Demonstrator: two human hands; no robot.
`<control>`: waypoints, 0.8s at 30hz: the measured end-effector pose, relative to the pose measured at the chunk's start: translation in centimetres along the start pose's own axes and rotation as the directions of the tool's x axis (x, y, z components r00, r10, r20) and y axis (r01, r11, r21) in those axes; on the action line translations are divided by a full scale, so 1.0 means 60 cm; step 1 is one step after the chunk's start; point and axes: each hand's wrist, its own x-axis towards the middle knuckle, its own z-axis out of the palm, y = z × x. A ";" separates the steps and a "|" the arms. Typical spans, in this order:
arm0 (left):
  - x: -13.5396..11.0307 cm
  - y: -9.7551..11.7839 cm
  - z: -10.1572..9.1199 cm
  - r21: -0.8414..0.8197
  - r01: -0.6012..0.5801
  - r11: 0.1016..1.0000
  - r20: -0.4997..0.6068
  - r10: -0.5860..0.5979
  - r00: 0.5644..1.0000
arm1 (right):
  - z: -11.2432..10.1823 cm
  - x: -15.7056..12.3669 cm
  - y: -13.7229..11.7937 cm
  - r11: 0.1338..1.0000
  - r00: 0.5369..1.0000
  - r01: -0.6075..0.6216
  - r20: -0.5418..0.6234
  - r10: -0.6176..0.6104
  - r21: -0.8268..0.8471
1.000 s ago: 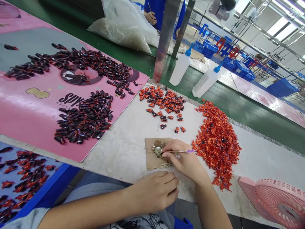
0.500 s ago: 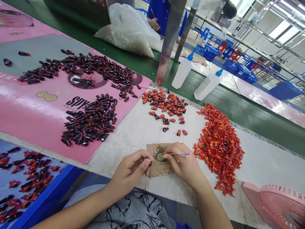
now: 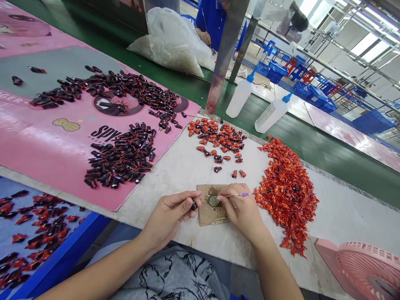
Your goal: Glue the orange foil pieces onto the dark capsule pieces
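as the left hand [image 3: 167, 214] pinches, a dark piece [image 3: 193, 206] sits between fingertips [image 3: 196, 194].

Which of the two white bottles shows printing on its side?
The right bottle, nearer the orange heap: small dark printing shows on it, while the left bottle looks plain.

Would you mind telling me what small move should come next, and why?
Perhaps bring the thin stick from the small round dish to the dark piece, because the right hand pinches the stick beside the dish and the left hand holds the piece close by.
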 end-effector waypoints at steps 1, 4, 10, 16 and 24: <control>0.000 -0.001 0.001 -0.006 0.006 1.000 0.001 -0.006 1.000 | 0.000 0.000 0.000 1.000 1.000 -0.009 -0.007 0.009 -0.003; 0.002 -0.005 0.005 0.003 -0.001 1.000 -0.009 0.001 1.000 | 0.000 0.000 0.000 0.998 0.999 -0.030 -0.022 0.031 0.052; 0.010 -0.008 0.006 0.032 -0.041 0.999 -0.022 0.042 0.999 | 0.001 -0.002 -0.002 0.994 0.999 -0.042 -0.027 0.045 0.105; 0.010 -0.009 0.011 0.050 -0.008 0.999 -0.039 0.010 0.999 | -0.007 0.000 -0.013 0.959 0.992 -0.070 -0.083 0.096 0.276; 0.009 -0.013 0.019 0.151 -0.009 0.988 -0.032 0.014 0.999 | -0.012 -0.002 -0.030 0.916 0.974 0.016 -0.213 0.076 0.400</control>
